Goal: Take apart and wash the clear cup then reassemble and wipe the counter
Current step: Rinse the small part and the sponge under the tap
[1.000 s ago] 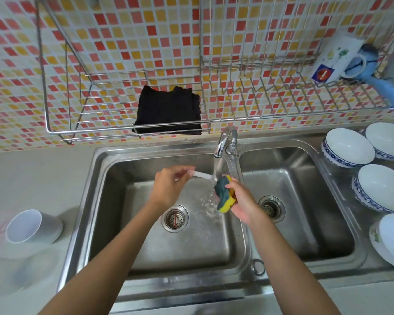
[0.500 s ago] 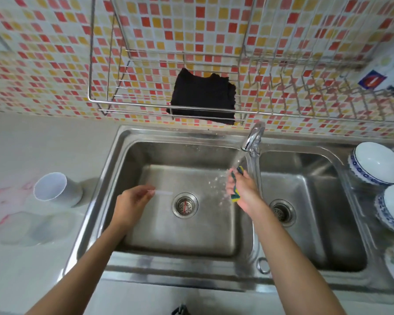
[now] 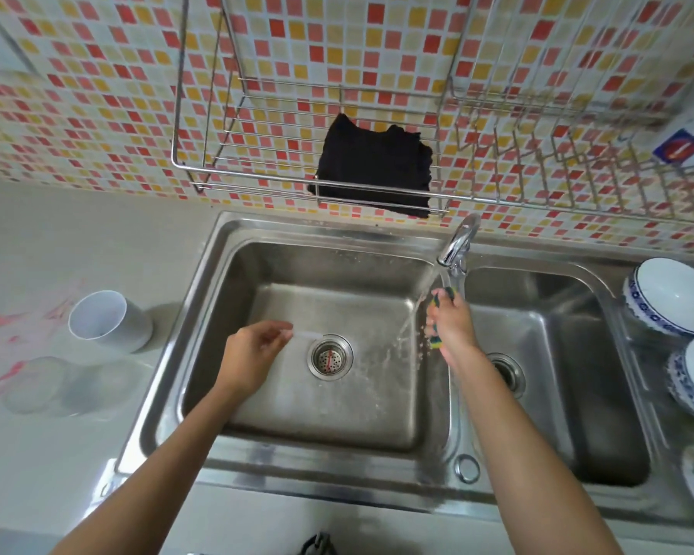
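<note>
The left hand (image 3: 253,356) hangs over the left basin (image 3: 297,414), at 9 o'clock from its drain (image 3: 330,356). Its thumb and fingertips pinch one end of a thin clear straw (image 3: 306,334), and the other fingers are loosely curled. The straw points toward 3 o'clock, above the drain's top edge; it is blurred.

The right hand (image 3: 451,326) is at 3 o'clock from the drain, over the divider between the basins. Its fingers are curled tight round a green and yellow sponge (image 3: 436,343), which shows above and below the fist. Water (image 3: 417,310) runs from the tap (image 3: 459,242) and falls just beside the fist, on its 9 o'clock side.

On the counter (image 3: 57,454), at 9 o'clock from the sink, a white cup (image 3: 109,320) lies tilted. The clear cup (image 3: 53,384) lies at the white cup's 7 o'clock, faint against the counter.

A black cloth (image 3: 373,170) hangs in the wire rack (image 3: 257,186) at 12 o'clock. White bowls (image 3: 670,298) sit at 3 o'clock from the right basin (image 3: 557,374).
</note>
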### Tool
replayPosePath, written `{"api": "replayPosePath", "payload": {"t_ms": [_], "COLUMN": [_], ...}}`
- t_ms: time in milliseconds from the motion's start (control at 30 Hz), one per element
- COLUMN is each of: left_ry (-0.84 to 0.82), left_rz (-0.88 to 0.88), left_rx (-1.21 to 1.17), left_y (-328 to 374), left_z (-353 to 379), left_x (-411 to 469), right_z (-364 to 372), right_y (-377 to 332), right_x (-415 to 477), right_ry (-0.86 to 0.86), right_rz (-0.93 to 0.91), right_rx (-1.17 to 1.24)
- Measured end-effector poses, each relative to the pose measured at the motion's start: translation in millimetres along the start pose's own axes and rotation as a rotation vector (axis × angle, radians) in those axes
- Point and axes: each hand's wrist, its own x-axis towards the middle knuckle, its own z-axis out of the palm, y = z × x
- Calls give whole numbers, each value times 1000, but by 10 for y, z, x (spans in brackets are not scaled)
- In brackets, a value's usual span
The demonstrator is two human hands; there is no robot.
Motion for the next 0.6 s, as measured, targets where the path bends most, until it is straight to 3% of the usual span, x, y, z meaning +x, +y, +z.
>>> {"api": "replayPosePath", "payload": {"t_ms": [133, 367, 600], "left_ry": [8, -16, 53], "left_rz": [20, 43, 156], "left_rx": [1, -13, 72], "left_y": [63, 116, 163], "left_z": [18, 30, 11], "left_x": [22, 74, 67], "right_z": [-68, -115, -208], "right_y": [-284, -403, -243], "right_x": [240, 498, 522], "right_ry": [43, -2, 194], "right_rz": [-100, -65, -246], "right_rx": [-215, -351, -350]}}
